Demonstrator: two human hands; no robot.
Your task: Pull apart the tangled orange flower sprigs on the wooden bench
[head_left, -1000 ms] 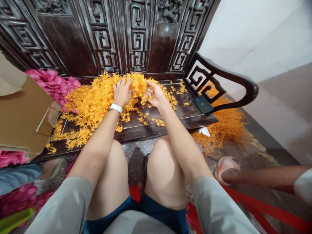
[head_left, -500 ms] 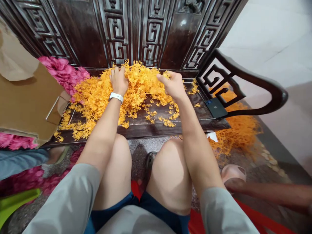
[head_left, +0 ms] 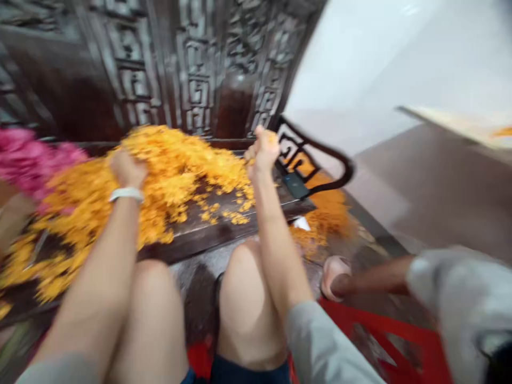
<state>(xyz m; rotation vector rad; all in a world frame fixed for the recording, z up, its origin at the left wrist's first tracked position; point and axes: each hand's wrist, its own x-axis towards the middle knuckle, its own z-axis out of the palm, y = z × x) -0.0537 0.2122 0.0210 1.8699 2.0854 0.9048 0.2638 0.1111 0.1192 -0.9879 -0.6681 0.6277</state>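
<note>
A large heap of small orange plastic flower pieces (head_left: 168, 165) covers the seat of a dark carved wooden bench (head_left: 208, 232). My left hand (head_left: 127, 169), with a white watch at the wrist, rests in the heap with its fingers curled into the pieces. My right hand (head_left: 262, 152) is raised at the heap's right edge, closed in a fist around some orange pieces. The whole picture is smeared by motion, so the fingers are hard to read.
Pink flower pieces (head_left: 32, 162) lie at the far left. A dark phone (head_left: 295, 185) sits by the bench's armrest (head_left: 320, 154). More orange pieces (head_left: 324, 213) are spilled on the floor. Another person's leg (head_left: 376, 280) and grey sleeve (head_left: 460, 298) reach in from the right, above a red stool (head_left: 380, 336).
The view has swung to the right and blurred. My right hand has lifted from the heap with pieces in it, while my left hand stays buried in the heap.
</note>
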